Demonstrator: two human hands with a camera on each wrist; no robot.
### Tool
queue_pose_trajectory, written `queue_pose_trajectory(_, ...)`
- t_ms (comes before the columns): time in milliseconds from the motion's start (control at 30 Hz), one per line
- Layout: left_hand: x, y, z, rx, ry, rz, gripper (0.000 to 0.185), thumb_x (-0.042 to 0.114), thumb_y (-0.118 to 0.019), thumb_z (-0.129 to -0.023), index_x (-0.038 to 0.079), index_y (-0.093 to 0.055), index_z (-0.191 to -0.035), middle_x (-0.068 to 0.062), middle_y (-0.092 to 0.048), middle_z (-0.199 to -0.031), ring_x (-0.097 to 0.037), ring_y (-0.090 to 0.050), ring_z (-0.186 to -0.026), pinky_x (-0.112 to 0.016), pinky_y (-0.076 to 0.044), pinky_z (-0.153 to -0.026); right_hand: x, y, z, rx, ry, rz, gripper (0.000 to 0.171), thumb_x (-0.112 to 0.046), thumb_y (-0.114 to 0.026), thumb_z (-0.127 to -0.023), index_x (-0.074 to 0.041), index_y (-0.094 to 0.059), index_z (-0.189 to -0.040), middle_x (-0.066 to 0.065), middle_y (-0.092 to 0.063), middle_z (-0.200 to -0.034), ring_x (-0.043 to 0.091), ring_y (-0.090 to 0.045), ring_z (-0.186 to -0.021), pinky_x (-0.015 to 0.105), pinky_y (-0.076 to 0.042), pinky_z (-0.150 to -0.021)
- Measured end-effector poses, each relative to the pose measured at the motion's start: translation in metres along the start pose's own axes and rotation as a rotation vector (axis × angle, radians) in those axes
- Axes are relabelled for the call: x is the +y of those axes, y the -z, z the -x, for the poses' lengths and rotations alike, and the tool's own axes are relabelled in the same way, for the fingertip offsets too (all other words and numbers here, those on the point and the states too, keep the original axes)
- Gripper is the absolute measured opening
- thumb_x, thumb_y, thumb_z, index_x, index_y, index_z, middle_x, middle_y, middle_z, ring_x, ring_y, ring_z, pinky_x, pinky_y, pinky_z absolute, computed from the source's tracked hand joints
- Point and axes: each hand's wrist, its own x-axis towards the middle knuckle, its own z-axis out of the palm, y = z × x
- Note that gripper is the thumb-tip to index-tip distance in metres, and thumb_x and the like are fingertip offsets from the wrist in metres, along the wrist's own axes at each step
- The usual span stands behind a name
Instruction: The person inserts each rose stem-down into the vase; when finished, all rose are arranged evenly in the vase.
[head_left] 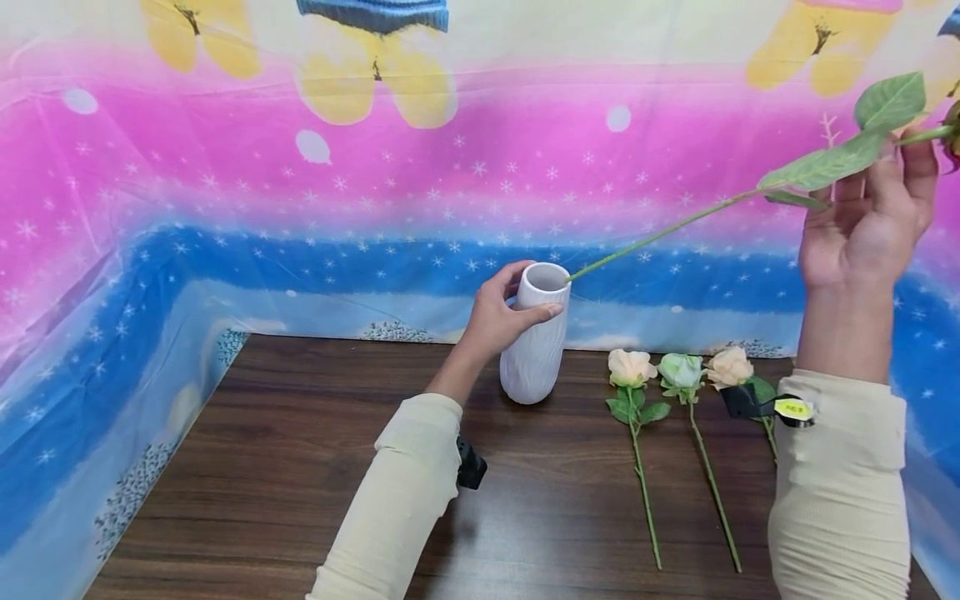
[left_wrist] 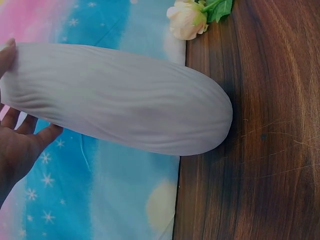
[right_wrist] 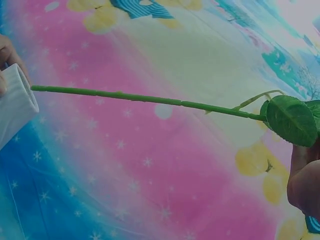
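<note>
Around the upper part of a white ribbed vase (head_left: 534,354) the left hand (head_left: 495,315) is wrapped, thumb near the rim. The vase stands on the table, and its side fills much of the left wrist view. High at the right, the right hand (head_left: 862,229) pinches a long-stemmed rose (head_left: 675,227) close to its head. That head is cut off by the right edge of the head view. The stem slopes down to the left, its tip at the vase's rim. In the right wrist view the stem's tip is at the vase mouth (right_wrist: 27,87); whether it is inside is unclear.
On the dark wooden table (head_left: 300,467), right of the vase, lie a peach rose (head_left: 632,368), a pale green rose (head_left: 681,371) and another peach rose (head_left: 729,367), the last partly hidden by the right sleeve. A patterned cloth (head_left: 225,167) hangs behind the table.
</note>
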Motion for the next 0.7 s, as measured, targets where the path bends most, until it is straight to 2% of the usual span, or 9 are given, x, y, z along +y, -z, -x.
queue_pose_trajectory(167, 0.0, 0.0, 0.0, 0.004, 0.005, -0.004, 0.067, 0.023, -0.083, -0.086, 0.019, -0.052, -0.146, -0.007, -0.059, -0.142, -0.033, -0.057, -0.134, -0.054, -0.053, -0.105, 0.006, -0.002, 0.0, -0.021, 0.008, 0.032, 0.02, 0.003, -0.056, -0.1, -0.002, -0.061, -0.118, 0.017, -0.071, -0.107, 0.028, -0.073, -0.081, 0.031, -0.055, -0.053)
queue_pose_trajectory(300, -0.001, -0.001, 0.0, 0.0, 0.007, -0.006, 0.067, 0.023, -0.082, -0.086, 0.019, -0.052, -0.146, -0.006, -0.059, -0.142, -0.032, -0.057, -0.135, -0.053, -0.053, -0.105, 0.013, -0.003, 0.0, 0.0, -0.041, 0.044, 0.018, 0.005, -0.06, -0.097, -0.003, -0.063, -0.113, 0.016, -0.071, -0.108, 0.027, -0.073, -0.081, 0.031, -0.057, -0.054)
queue_pose_trajectory(433, -0.001, -0.001, 0.0, -0.001, 0.001, -0.003, 0.067, 0.023, -0.082, -0.087, 0.018, -0.051, -0.146, -0.007, -0.059, -0.142, -0.031, -0.057, -0.135, -0.053, -0.053, -0.106, 0.02, -0.007, 0.001, 0.031, -0.116, 0.045, 0.021, 0.008, -0.065, -0.092, -0.006, -0.067, -0.108, 0.013, -0.072, -0.109, 0.028, -0.074, -0.085, 0.04, -0.062, -0.06)
queue_pose_trajectory(700, -0.002, 0.0, 0.0, 0.001, -0.012, 0.014, 0.067, 0.022, -0.082, -0.087, 0.018, -0.052, -0.146, -0.007, -0.06, -0.14, -0.029, -0.059, -0.133, -0.05, -0.053, -0.107, 0.04, -0.008, 0.014, -0.05, -0.114, 0.103, 0.022, 0.007, -0.067, -0.092, -0.001, -0.068, -0.112, 0.016, -0.071, -0.104, 0.029, -0.075, -0.084, 0.041, -0.063, -0.062)
